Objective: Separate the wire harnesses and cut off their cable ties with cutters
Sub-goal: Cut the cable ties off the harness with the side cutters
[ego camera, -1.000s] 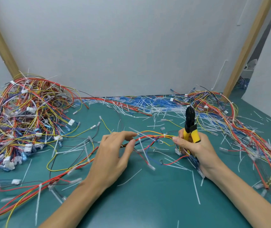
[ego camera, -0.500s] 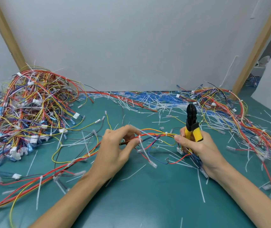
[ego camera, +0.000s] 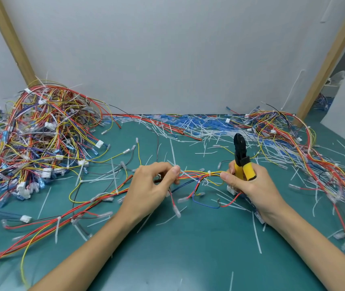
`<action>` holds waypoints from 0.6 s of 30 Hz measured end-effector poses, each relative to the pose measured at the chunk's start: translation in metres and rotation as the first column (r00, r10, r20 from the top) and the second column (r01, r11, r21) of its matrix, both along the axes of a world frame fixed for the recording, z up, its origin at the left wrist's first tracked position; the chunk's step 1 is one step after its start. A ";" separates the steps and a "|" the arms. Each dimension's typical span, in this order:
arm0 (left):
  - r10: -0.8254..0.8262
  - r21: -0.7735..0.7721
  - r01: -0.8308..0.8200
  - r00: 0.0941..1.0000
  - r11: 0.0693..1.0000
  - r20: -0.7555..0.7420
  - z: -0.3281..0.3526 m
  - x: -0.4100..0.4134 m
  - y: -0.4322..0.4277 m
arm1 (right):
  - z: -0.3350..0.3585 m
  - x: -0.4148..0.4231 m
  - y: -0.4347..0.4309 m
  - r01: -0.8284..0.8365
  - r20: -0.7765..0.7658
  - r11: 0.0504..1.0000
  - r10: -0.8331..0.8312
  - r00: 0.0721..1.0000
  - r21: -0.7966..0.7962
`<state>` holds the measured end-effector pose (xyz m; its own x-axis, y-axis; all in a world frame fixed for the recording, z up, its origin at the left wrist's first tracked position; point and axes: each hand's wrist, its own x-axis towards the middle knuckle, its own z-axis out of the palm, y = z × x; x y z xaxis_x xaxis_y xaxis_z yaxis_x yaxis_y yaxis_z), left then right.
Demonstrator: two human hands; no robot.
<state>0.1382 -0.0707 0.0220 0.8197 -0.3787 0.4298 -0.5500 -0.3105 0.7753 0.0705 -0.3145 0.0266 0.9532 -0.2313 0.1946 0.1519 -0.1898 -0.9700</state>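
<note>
Two hands working low over teal-green counter [ego camera: 188,253]. Left hand [ego camera: 152,185] pinching one end of thin multicoloured wire harness [ego camera: 194,175] between thumb and fingertips. Right hand [ego camera: 249,183] pinching other end with thumb and forefinger, same fist wrapped round yellow-handled black cutters [ego camera: 241,158], jaws pointing up, clear of the wires. Harness stretched between both hands just above counter, small white cable tie [ego camera: 208,172] round it near right thumb. Big tangled heap of coloured harnesses [ego camera: 41,139] far left, looser heap [ego camera: 282,131] far right, white cut tie offcuts [ego camera: 188,127] strewn along back.
</note>
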 end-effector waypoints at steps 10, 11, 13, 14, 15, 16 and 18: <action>-0.056 -0.034 0.053 0.995 0.998 -0.088 -0.003 0.008 0.002 | -0.001 0.001 -0.004 0.090 0.058 0.994 -0.087 0.995 -0.058; -0.060 -0.005 0.060 0.994 0.998 -0.087 -0.004 0.009 0.003 | -0.001 0.001 -0.005 0.118 0.063 0.991 -0.115 0.991 -0.059; -0.037 0.050 0.041 0.996 0.998 -0.076 -0.007 0.010 0.002 | -0.002 0.002 -0.010 0.165 0.058 0.983 -0.161 0.985 -0.076; -0.019 0.070 0.023 0.998 0.997 -0.061 -0.008 0.011 0.001 | -0.003 0.002 -0.011 0.183 0.055 0.979 -0.179 0.982 -0.091; 0.006 0.095 -0.003 1.000 0.995 -0.030 -0.009 0.011 0.001 | -0.003 0.003 -0.011 0.196 0.052 0.975 -0.191 0.980 -0.108; 0.033 0.127 -0.035 0.999 0.991 0.020 -0.010 0.011 0.001 | -0.004 0.003 -0.011 0.206 0.052 0.970 -0.201 0.978 -0.129; 0.070 0.179 -0.096 0.987 0.979 0.143 -0.010 0.010 0.002 | -0.003 0.002 -0.009 0.228 0.058 0.957 -0.221 0.974 -0.181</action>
<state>0.1481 -0.0689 0.0116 0.7907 -0.3951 0.4677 -0.6120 -0.4904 0.6204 0.0725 -0.3237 0.0232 0.8724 -0.3950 0.2881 0.1196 -0.3990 -0.9091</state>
